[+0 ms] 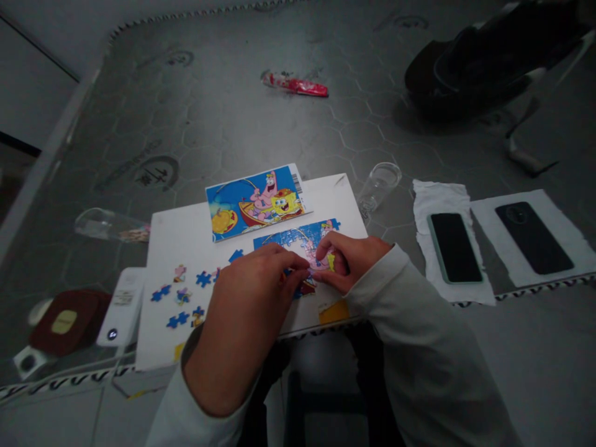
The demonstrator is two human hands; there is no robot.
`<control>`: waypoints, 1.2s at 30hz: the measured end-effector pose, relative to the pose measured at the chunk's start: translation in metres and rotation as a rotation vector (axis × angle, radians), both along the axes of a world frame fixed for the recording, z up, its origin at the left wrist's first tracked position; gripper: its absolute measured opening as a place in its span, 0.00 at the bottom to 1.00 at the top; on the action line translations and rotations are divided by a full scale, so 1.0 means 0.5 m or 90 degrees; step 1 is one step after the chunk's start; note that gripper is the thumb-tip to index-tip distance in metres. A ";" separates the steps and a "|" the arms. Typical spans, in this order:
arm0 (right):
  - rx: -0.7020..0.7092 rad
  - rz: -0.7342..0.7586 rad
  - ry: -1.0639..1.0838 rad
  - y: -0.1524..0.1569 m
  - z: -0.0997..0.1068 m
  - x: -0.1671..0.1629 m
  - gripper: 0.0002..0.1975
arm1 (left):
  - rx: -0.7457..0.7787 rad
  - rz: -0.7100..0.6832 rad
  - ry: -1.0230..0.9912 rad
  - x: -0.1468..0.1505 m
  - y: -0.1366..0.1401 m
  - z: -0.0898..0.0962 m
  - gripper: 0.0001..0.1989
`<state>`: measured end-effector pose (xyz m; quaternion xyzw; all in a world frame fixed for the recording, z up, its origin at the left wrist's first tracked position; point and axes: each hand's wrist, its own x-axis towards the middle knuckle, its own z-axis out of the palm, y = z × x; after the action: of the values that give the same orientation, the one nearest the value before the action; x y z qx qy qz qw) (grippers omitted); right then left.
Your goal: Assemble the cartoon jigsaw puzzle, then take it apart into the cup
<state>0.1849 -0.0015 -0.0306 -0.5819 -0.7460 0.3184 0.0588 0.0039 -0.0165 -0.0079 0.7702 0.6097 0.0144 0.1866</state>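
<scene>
A partly assembled jigsaw puzzle [279, 236] with blue, pink and yellow cartoon artwork lies on a white board [174, 233]. My left hand [254, 304] covers its lower left, thumb and forefinger pinched at what looks like a small puzzle piece, mostly hidden. Coming in from the right, my right hand [356, 257] is closed, its thumb tip meeting the left fingertips over the puzzle; whatever it grips is hidden. Loose puzzle pieces [203, 279] are scattered left of my left hand. Behind the puzzle rests the matching picture card [254, 202].
A clear plastic cup [380, 183] touches the board's right side; another clear container [109, 225] lies left. Two phones [455, 248] rest on white tissues at right. A white device [121, 307] and brown case [69, 321] sit left. A red packet [298, 84] and dark bag [470, 68] lie farther back.
</scene>
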 end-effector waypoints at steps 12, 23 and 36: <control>-0.005 -0.003 0.001 0.000 0.001 0.002 0.17 | 0.025 0.013 0.024 -0.005 -0.012 -0.003 0.06; -0.002 -0.020 0.003 0.000 -0.001 0.001 0.16 | 0.013 0.032 -0.007 0.002 -0.009 -0.009 0.05; 0.008 -0.005 0.001 -0.001 0.001 0.003 0.16 | 0.003 0.049 -0.026 0.001 -0.012 -0.004 0.04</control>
<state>0.1862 -0.0019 -0.0302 -0.5840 -0.7459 0.3138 0.0640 0.0046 -0.0224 -0.0099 0.7460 0.6351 0.0384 0.1965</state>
